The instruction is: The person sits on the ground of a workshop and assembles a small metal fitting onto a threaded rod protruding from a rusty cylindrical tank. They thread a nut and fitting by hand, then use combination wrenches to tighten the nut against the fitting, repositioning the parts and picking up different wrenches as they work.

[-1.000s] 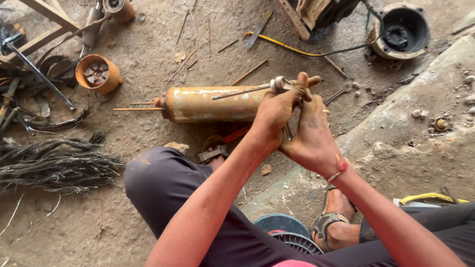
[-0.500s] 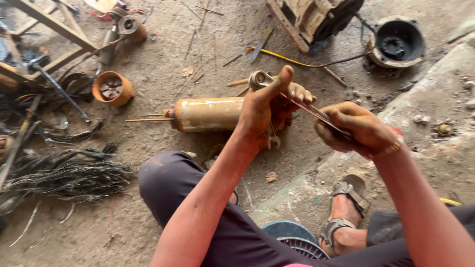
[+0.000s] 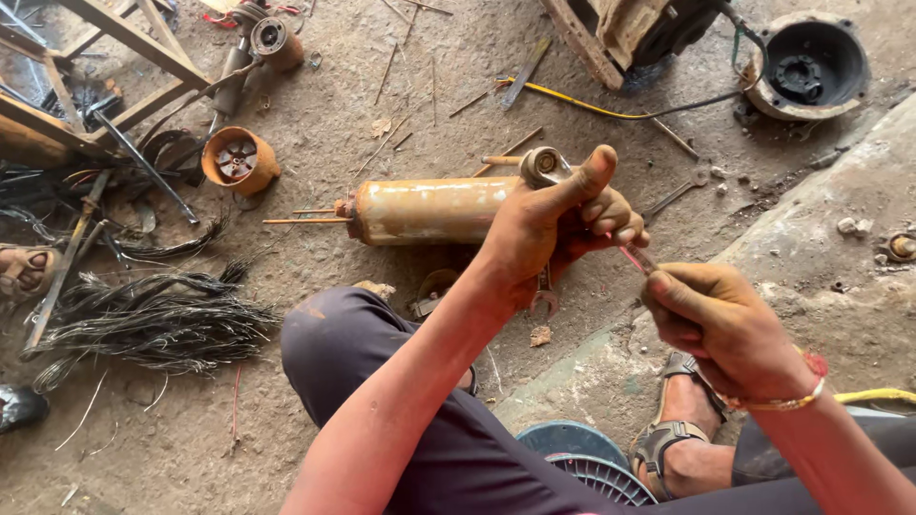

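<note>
Outdoors, on a dusty concrete floor [image 3: 382, 401], a seated person works on a rusty tan metal cylinder [image 3: 429, 210] lying on its side w/ thin rods sticking out its left end; left hand [image 3: 558, 224] is clamped round the cylinder's right end, thumb raised, beside a grey ring-shaped fitting [image 3: 542, 167]; right hand [image 3: 730, 329] has fingers pinched shut on a thin reddish rod [image 3: 634, 256] running into the left fist. Judgement: steady grip on the cylinder, rod kept straight, not bent. Nearby: orange finned rotor [image 3: 239, 160], bundle of dark wires [image 3: 153, 319], steel spanner [image 3: 544, 296].
</note>
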Tool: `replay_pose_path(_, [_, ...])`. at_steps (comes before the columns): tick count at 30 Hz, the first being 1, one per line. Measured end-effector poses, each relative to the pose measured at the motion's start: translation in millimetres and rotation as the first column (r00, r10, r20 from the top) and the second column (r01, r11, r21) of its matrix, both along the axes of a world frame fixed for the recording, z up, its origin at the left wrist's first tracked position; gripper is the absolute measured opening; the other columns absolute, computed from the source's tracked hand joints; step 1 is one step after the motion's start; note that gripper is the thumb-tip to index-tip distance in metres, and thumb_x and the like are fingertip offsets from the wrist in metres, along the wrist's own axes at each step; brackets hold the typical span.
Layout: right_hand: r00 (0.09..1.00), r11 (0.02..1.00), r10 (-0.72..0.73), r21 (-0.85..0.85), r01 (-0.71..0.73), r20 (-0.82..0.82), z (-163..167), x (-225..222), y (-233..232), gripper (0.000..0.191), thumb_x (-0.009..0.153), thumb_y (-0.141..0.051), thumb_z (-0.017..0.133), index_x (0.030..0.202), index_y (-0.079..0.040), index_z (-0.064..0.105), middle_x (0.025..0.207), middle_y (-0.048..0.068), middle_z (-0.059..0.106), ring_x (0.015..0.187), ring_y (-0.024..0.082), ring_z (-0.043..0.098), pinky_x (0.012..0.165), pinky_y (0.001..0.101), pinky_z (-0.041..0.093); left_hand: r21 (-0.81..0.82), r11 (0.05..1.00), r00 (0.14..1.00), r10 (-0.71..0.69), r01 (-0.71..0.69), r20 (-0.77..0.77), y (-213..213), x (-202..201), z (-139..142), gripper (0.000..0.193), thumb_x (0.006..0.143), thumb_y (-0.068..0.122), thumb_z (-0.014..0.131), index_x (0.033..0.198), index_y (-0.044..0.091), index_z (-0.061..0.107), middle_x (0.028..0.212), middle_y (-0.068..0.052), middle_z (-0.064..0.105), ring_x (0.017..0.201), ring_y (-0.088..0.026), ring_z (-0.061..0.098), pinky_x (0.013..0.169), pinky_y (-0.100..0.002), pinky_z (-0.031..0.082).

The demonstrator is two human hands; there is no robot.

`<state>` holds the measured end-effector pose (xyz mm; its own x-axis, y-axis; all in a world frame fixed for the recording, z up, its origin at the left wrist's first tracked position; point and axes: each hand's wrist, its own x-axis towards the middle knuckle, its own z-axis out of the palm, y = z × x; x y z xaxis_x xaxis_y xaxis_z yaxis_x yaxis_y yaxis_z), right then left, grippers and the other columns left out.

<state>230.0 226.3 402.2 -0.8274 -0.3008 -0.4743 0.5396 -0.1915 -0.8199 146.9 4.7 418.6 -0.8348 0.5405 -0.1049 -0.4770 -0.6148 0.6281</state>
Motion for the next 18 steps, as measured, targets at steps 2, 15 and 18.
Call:
replay_pose_path(2, [1.0, 0.999, -0.025, -0.033, 0.026, 0.019, -1, 5, -1, 0.036, 0.104, -0.022, 0.058, 0.074, -0.005, 0.05, 0.064, -0.006, 0.036, 0.052, 0.005, 0.029, 0.043, 0.0247, 0.022, 0.002, 1.0, 1.0, -0.02, 0.02, -0.003, 1, -1, 0, 0.053, 0.096, 0.049, 0.073, 0.071, 0.012, 0.044, 0.072, -0.005, 0.051, 0.077, -0.024, 0.061, 0.085, -0.045, 0.055])
replay_pose_path(15, [0.984, 0.987, -0.127, -0.083, 0.137, 0.123, -10, 28, -13, 0.035, 0.103, -0.022, 0.058, 0.076, -0.002, 0.052, 0.061, -0.004, 0.037, 0.049, 0.006, 0.027, 0.04, 0.0261, 0.018, 0.045, 0.984, 0.985, -0.17, 0.171, -0.018, -4, -6, -1, 0.049, 0.102, 0.043, 0.07, 0.075, 0.009, 0.046, 0.072, -0.006, 0.05, 0.077, -0.024, 0.059, 0.088, -0.046, 0.052])
replay_pose_path(18, [0.995, 0.975, 0.089, -0.21, -0.079, 0.04, -5, 22, -17, 0.033, 0.1, -0.027, 0.07, 0.094, 0.003, 0.059, 0.071, 0.002, 0.048, 0.06, 0.011, 0.044, 0.051, 0.0277, 0.034, 0.073, 0.97, 0.972, -0.228, 0.232, -0.058, -9, -6, 4, 0.046, 0.103, 0.039, 0.07, 0.076, 0.007, 0.051, 0.074, -0.008, 0.055, 0.081, -0.026, 0.062, 0.092, -0.047, 0.054])
